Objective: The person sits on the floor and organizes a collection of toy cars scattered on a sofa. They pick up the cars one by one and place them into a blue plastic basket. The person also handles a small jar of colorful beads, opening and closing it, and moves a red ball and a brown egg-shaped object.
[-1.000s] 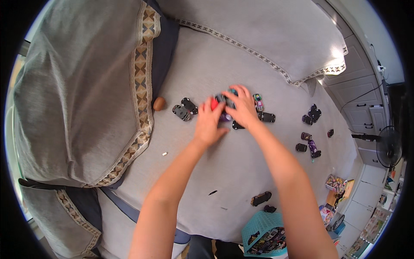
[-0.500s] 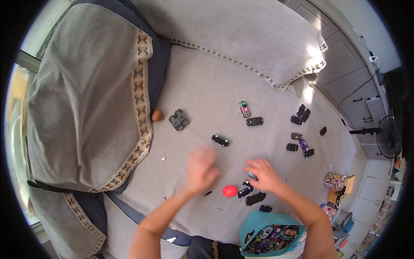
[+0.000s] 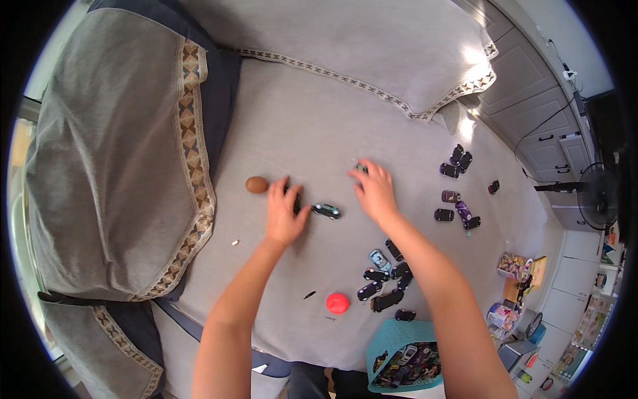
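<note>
My left hand (image 3: 286, 218) has its fingers curved around a dark toy vehicle (image 3: 294, 199), mostly hidden beneath them. Just left of the fingers lies a brown egg-shaped object (image 3: 256, 185); to the right is a dark toy car (image 3: 327, 211) with pale parts. Farther right, my right hand (image 3: 376, 195) bends its fingers over a small toy car (image 3: 361, 167), only part of which shows at the fingertips. Nearer me, a light blue toy car (image 3: 379, 259) lies among several black ones (image 3: 387, 300), with a round red object (image 3: 337, 303) left of them.
A turquoise basket (image 3: 385, 332) of toy cars stands at the near edge. Several more cars, one of them purple (image 3: 464, 211), lie at the right. A grey cushion (image 3: 126, 153) borders the left side. A black fan (image 3: 597, 201) stands beyond the right edge.
Both hands have moved farther away from me, the left onto the dark toy vehicle, the right onto a car. The vehicle and the egg-shaped object have shifted right, away from the cushion.
</note>
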`<state>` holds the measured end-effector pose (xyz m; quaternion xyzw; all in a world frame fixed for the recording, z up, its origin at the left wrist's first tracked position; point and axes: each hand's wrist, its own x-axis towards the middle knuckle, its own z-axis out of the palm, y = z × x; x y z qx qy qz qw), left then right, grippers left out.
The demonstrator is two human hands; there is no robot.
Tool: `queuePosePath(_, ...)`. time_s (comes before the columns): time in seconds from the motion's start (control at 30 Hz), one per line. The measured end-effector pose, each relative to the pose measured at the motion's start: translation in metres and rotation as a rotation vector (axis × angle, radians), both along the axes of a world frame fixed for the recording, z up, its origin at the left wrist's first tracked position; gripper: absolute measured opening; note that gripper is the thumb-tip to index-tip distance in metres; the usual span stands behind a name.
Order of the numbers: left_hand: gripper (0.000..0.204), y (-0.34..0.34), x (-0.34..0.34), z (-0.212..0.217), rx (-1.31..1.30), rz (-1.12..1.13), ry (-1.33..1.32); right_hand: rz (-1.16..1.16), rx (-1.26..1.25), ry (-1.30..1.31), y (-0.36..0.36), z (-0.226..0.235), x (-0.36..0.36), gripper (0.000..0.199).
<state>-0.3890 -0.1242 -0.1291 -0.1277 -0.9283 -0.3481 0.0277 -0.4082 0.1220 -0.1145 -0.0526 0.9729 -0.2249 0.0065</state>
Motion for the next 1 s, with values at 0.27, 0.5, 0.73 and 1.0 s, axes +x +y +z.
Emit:
queuePosePath(0.27, 0.051, 0.071, 0.132, 0.035, 0.194, -0.411, -0.319, 0.221, -0.101, -0.198, 0.06, 0.036, 0.176, 0.04)
queuePosePath(0.5, 0.062, 0.1, 0.131, 0.039, 0.164, -0.361, -0.224, 0.021, -0.316, -0.103, 0.131, 0.065, 0.161, 0.039)
queuePosePath(0.73, 0.097, 0.16, 0.089, 0.056, -0.355, -0.144, -0.451, -0.481, -0.089, 0.03, 0.237, 0.032, -0.021, 0.075)
queuePosePath(1.0, 0.112, 0.168, 0.097, 0.045, -0.472, -0.148, -0.426, -0.315, -0.073, 0.142, 0.198, -0.019, 0.077, 0.026)
